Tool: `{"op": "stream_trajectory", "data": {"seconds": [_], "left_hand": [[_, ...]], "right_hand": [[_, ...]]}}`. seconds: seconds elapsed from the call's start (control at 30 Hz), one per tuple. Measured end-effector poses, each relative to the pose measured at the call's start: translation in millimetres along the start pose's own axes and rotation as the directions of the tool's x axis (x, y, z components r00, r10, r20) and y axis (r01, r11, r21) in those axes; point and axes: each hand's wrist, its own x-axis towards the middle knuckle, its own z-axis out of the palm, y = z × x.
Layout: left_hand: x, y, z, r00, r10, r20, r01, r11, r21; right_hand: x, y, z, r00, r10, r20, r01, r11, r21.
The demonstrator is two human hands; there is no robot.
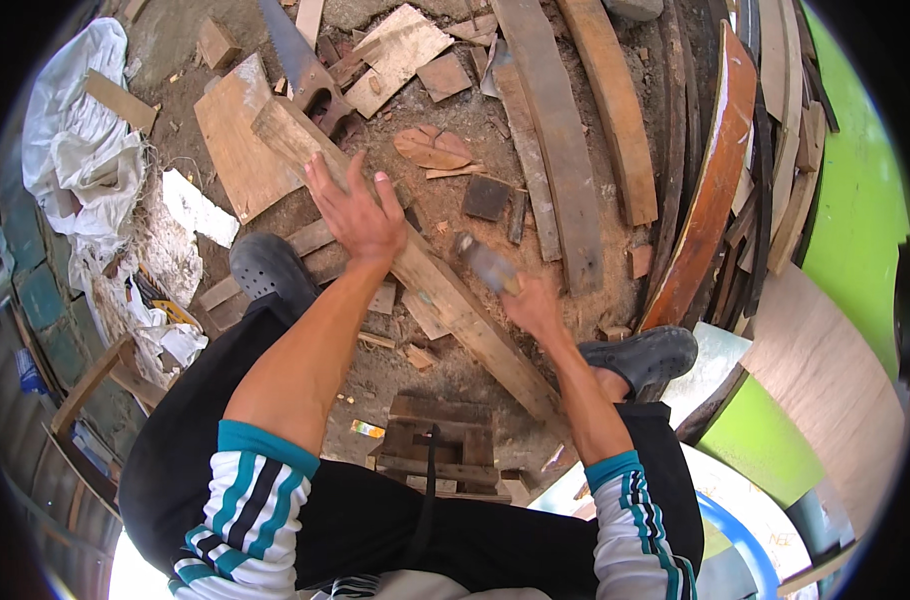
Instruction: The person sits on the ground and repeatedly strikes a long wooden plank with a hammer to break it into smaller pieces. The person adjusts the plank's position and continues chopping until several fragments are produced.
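A long wooden beam (465, 310) runs slantwise across the ground between my feet. My left hand (360, 215) rests on its upper part with the fingers stretched and spread, gripping nothing. To the right of the beam, my right hand (533, 302) is closed around a short hand tool (488, 265). Motion smears the tool's grey, blade-like metal part, so I cannot tell its exact kind. Its handle is mostly hidden in my fist. A handsaw (300, 65) with a dark handle lies beyond the beam's far end.
Long planks (555, 140) and an orange-brown painted board (710, 180) lie at the right. A plywood piece (240, 140) and white sacking (80, 130) are at the left. Offcuts and sawdust cover the ground. A small wooden frame (440, 440) stands between my legs.
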Motion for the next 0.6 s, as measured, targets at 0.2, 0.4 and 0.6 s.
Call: {"op": "stream_trajectory", "data": {"seconds": [0.2,0.4,0.6], "left_hand": [[-1.3,-3.5,0.3,1.0,-0.003,0.01,0.003,1.0,0.002],[0.0,-5.9,4.4,1.0,0.0,-0.008,0.0,1.0,-0.003],[1.3,-2.2,3.5,1.0,0.018,-0.003,-0.018,1.0,0.011]], "right_hand": [[-19.0,3.0,-4.2,0.984,-0.144,-0.105,0.163,0.963,0.213],[-6.3,-26.2,-18.1,0.994,0.112,0.004,-0.112,0.992,0.065],[-17.5,-3.4,3.8,0.998,-0.055,0.003,0.054,0.985,0.165]]}}
